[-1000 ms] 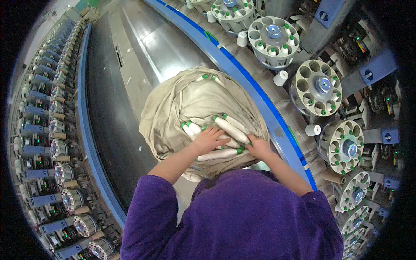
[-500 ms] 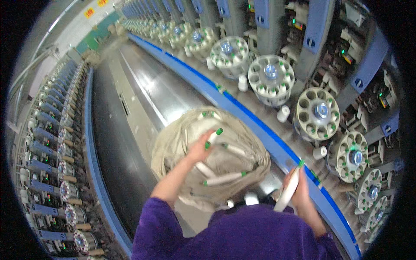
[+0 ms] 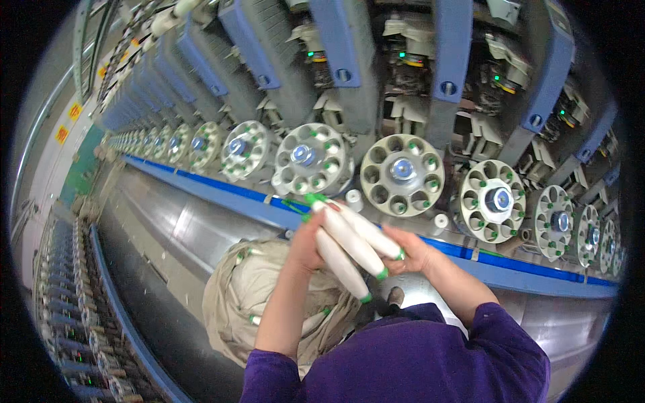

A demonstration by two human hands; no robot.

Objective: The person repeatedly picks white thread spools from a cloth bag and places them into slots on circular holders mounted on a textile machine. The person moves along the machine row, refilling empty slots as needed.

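From here, left hand (image 3: 307,245) is clutching white bobbins (image 3: 351,239) slanting far-left to near-right; right hand (image 3: 411,250) is pinching one's near end.

A sack (image 3: 225,302) of rumpled cloth looks matt. Bobbins (image 3: 351,240) to its upper right look smooth; floor (image 3: 201,209) beyond it shines.

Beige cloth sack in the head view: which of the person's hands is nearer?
Left. The left hand is at the upper right edge of the beige cloth sack, its forearm crossing in front; the right hand is farther right, beyond that edge.
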